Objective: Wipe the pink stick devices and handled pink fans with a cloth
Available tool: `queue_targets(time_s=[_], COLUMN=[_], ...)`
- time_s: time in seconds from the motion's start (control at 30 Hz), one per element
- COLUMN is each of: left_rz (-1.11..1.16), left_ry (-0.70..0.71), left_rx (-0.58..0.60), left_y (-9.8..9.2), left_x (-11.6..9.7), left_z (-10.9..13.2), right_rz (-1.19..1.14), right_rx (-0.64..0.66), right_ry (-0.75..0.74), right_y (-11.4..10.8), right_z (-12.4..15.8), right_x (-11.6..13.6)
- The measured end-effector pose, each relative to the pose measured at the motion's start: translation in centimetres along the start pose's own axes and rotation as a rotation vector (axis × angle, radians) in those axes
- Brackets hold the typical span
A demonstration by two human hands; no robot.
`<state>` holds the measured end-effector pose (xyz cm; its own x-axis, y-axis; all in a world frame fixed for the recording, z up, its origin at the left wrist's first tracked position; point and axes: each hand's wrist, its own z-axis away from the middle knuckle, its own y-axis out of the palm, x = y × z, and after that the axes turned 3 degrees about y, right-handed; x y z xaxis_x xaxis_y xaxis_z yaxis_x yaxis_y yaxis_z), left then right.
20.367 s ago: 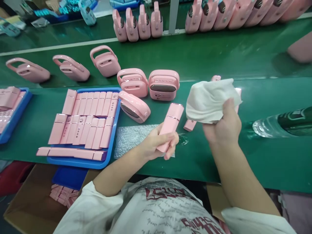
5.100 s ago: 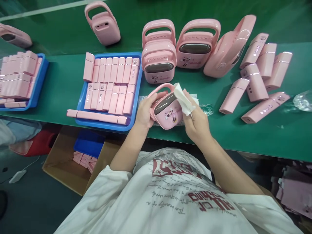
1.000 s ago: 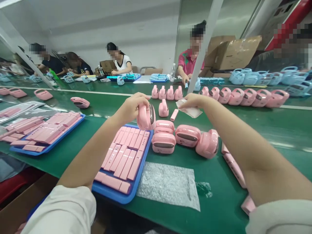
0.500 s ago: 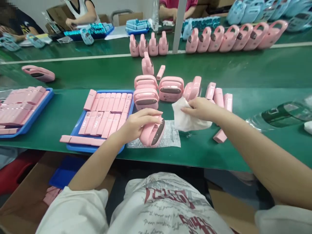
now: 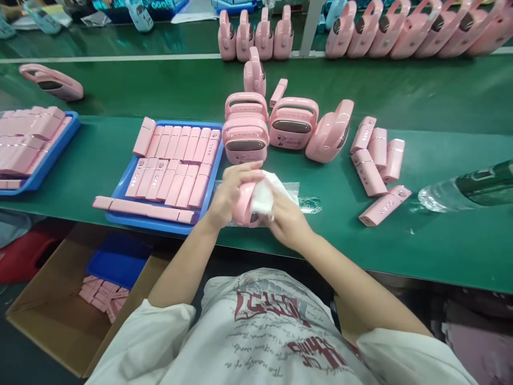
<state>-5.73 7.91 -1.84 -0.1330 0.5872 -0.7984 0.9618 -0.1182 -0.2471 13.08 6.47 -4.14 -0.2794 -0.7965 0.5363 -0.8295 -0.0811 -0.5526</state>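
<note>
My left hand (image 5: pixel 228 191) grips a pink handled device (image 5: pixel 242 206) over a clear bubble sheet (image 5: pixel 294 188) near the table's front edge. My right hand (image 5: pixel 285 218) presses a white cloth (image 5: pixel 262 199) against the device's face. Both hands are closed, touching the device from opposite sides. Just behind them stand more pink handled devices (image 5: pixel 245 140), one leaning at the right (image 5: pixel 329 133). Several pink rectangular units (image 5: pixel 367 172) lie loose to the right.
A blue tray (image 5: pixel 120 190) of pink units sits to the left, another blue tray (image 5: pixel 56 147) at far left. A clear bottle (image 5: pixel 465 191) lies at right. Rows of pink devices (image 5: pixel 256 33) line the far belt. A cardboard box (image 5: pixel 52 315) stands below the table.
My right hand brought the cloth from beside the device onto its face. My left hand drew the device slightly nearer. The view tilted further down.
</note>
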Motion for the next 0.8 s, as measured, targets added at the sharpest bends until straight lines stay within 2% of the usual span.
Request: queue_targets(time_s=[0.07,0.1,0.17,0.23,0.37,0.43,0.53,0.67,0.77,0.8], left_rz=[-0.051,-0.022,0.077,0.133,0.158,0.152,0.077,-0.056,-0.09,-0.087], left_ry=[0.044,0.045,0.025,0.009,0.011,0.012,-0.009,-0.044,-0.029,-0.028], left_rx=[0.067,0.099,0.132,0.116,0.083,0.096,0.097,0.096,0.104,0.104], left_y=[0.0,0.0,0.0,0.0,0.1,0.2,0.5,0.8,0.9,0.8], left_x=[0.1,0.1,0.3,0.6,0.9,0.8,0.4,-0.2,-0.3,-0.3], left_z=[0.1,0.1,0.1,0.1,0.2,0.1,0.1,0.2,0.2,0.2], right_rz=[0.005,0.005,0.009,-0.004,-0.004,0.029,0.019,-0.035,-0.013,-0.019], right_rx=[0.02,0.02,0.005,0.032,0.108,0.074,0.055,0.136,0.157,0.159], right_ry=[-0.155,-0.164,-0.069,-0.041,-0.195,-0.073,0.242,0.295,0.391,0.371], right_y=[0.3,0.2,0.1,0.0,0.3,0.3,0.2,-0.2,-0.4,-0.4], right_z=[0.3,0.4,0.4,0.6,1.7,2.2,3.0,3.8,3.7,3.5], right_x=[-0.3,-0.6,-1.2,-1.3,-0.4,-0.1,-0.1,-0.3,-0.2,0.0])
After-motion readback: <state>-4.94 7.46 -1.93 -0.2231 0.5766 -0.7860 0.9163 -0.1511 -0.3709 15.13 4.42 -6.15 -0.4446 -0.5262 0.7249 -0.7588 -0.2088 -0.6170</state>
